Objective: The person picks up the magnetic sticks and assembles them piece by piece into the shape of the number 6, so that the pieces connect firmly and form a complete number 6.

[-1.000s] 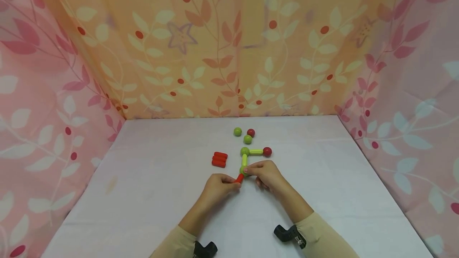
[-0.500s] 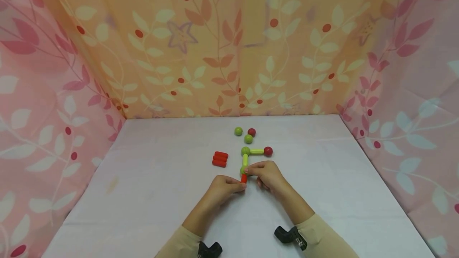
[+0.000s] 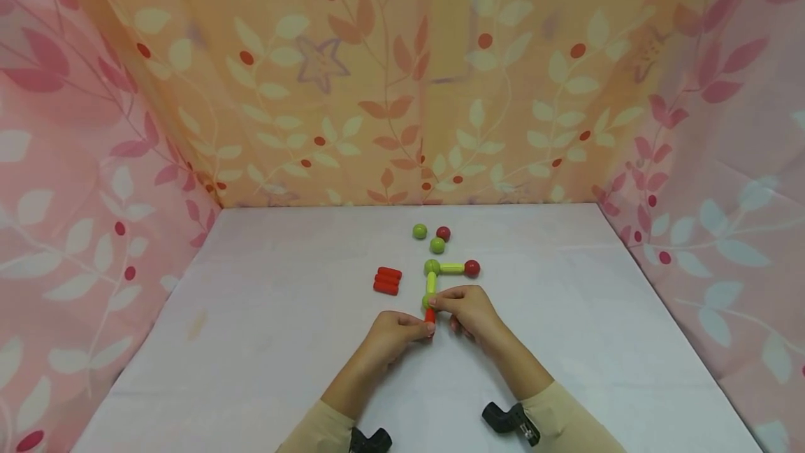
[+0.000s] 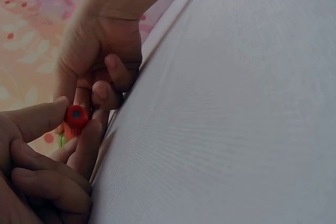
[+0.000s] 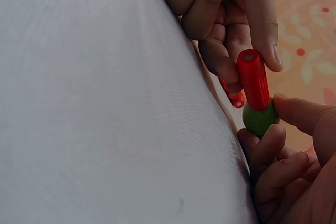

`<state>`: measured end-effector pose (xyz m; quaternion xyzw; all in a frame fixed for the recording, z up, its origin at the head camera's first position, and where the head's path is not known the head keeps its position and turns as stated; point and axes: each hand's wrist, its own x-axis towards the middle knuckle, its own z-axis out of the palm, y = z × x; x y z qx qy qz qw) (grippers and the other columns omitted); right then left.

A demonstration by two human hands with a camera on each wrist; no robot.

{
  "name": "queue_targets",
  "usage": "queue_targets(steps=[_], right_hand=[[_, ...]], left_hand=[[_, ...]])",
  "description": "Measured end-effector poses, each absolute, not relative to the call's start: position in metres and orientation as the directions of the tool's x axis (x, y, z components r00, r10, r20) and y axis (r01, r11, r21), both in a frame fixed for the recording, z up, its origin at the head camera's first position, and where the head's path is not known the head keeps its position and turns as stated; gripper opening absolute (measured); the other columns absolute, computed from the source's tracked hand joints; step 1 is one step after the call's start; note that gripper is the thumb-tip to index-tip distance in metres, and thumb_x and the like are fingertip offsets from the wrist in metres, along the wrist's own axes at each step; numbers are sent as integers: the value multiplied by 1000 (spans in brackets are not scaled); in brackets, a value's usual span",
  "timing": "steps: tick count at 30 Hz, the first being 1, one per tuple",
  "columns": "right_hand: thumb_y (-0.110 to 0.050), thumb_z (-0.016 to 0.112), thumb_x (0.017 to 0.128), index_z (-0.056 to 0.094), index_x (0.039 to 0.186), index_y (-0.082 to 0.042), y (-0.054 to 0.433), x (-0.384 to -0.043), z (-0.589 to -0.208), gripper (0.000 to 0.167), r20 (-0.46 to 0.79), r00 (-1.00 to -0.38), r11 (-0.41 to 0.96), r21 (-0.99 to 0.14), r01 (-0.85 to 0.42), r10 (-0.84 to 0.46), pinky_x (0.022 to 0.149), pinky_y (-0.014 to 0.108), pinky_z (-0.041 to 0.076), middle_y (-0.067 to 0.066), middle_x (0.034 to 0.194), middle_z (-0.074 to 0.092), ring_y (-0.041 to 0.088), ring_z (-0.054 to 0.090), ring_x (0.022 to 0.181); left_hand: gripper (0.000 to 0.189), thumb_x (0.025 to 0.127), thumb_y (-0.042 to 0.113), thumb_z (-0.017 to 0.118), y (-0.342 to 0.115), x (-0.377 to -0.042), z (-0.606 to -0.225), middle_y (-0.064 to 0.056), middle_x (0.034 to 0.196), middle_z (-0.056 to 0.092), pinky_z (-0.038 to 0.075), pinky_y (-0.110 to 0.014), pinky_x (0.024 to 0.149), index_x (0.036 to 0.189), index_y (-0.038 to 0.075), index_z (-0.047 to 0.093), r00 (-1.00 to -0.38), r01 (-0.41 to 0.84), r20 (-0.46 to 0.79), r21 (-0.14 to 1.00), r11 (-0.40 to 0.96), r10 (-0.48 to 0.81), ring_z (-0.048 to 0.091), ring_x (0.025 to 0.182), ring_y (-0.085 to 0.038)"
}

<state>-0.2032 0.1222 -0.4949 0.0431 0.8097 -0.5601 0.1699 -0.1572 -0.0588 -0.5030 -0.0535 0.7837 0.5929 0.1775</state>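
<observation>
On the white table, two yellow-green rods (image 3: pixel 430 284) and balls form an L shape. Its corner is a green ball (image 3: pixel 432 268), and a red ball (image 3: pixel 472 268) ends the arm pointing right. My right hand (image 3: pixel 473 312) pinches the near green ball (image 5: pixel 258 120) between thumb and fingers. From that ball a red rod (image 5: pixel 253 80) points toward me, its end touching the ball. My left hand (image 3: pixel 388 334) pinches this rod near its free end, where a small grey disc shows in both wrist views. Fingers partly cover the near ball in the head view.
Three red rods (image 3: pixel 386 281) lie side by side left of the L shape. Beyond it are two loose green balls (image 3: pixel 419 231) and a loose red ball (image 3: pixel 443 233). Leaf-patterned cloth (image 3: pixel 352 110) walls the table's back and sides.
The red rod slanted toward the lower left a second ago; now it runs roughly in line with the near yellow-green rod. My left hand shifted slightly right with it; the right kept its grip.
</observation>
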Motion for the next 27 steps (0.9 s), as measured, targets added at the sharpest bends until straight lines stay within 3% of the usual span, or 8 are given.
queue_targets(steps=[4,8,15,20,24,27], right_hand=[[-47,75,68,72,88,-23,122,-201,-494,32,-319,-940,384,-888,252,-121,32,23,26,11,67,63,15,40,38],[-47,74,69,71,89,-23,121,-199,-493,31,-314,-941,405,-882,240,-129,32,24,27,11,68,63,16,41,39],[-47,73,71,71,89,-24,122,-198,-491,29,-295,-943,446,-872,200,-153,32,24,28,13,69,64,18,44,40],[-42,71,76,71,90,-21,125,-201,-484,26,-271,-953,474,-863,177,-137,36,26,36,12,75,64,22,52,48],[-34,69,80,70,95,-18,131,-212,-472,22,-143,-977,489,-871,49,-158,46,30,45,6,82,65,24,57,60],[-30,69,81,68,102,-18,139,-227,-458,25,27,-962,498,-852,-164,-271,59,32,48,1,92,64,21,57,73]], left_hand=[[32,68,47,75,-59,-156,-503,2,72,66,25,-26,42,77,17,72,-926,-317,-364,893,320,96,42,53,-13],[32,67,48,75,-58,-154,-501,-1,67,62,18,-25,35,76,17,72,-919,-344,-387,880,327,73,27,40,-13],[31,67,45,76,-56,-154,-504,0,70,65,20,-25,37,75,15,72,-928,-326,-365,890,319,71,31,44,-12],[32,66,47,76,-56,-155,-505,-1,71,67,18,-25,35,74,16,71,-923,-339,-379,885,319,69,27,40,-13],[32,66,49,75,-56,-154,-504,-1,70,65,19,-25,34,75,18,71,-920,-346,-386,876,337,59,25,38,-13],[33,66,49,75,-58,-154,-502,-1,71,64,20,-25,35,75,18,71,-921,-347,-387,873,343,51,28,39,-13]])
